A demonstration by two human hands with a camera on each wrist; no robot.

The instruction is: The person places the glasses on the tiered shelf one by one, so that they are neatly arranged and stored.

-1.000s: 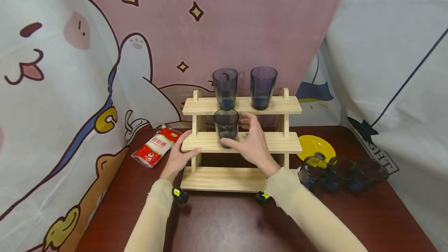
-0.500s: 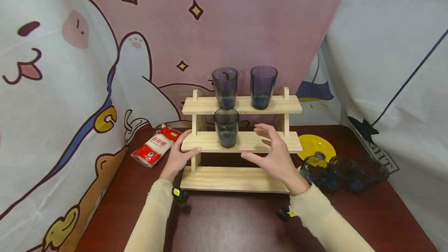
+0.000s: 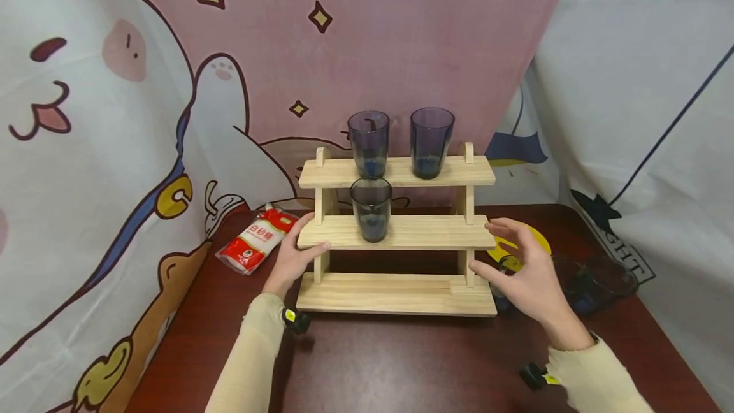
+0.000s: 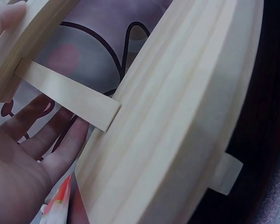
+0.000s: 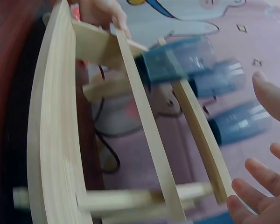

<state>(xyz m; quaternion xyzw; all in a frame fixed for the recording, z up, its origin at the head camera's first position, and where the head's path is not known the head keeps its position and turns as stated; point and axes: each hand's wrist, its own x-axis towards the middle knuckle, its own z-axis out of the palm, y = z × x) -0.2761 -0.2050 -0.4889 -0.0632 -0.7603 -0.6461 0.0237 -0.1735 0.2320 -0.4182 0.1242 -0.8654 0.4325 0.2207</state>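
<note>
My left hand (image 3: pixel 289 260) grips the left end of the middle board of a three-tier wooden shelf rack (image 3: pixel 395 232), thumb in front. One dark glass tumbler (image 3: pixel 371 212) stands on that middle board. On the top board are two more tumblers, a left one (image 3: pixel 369 145) and a right one (image 3: pixel 432 145). My right hand (image 3: pixel 530 276) is at the rack's right end, its fingers spread and slightly bent, with nothing held. Behind it are a yellow plate (image 3: pixel 536 242) and further tumblers (image 3: pixel 604 285), partly hidden by the hand.
A red and white packet of sugar (image 3: pixel 258 241) lies on the dark red table (image 3: pixel 401 362), left of the rack. A printed pink and white cloth (image 3: pixel 436 30) hangs right behind the rack.
My right hand has left the tumbler on the middle board and moved right, past the rack's right end. The left hand has kept its place on the rack.
</note>
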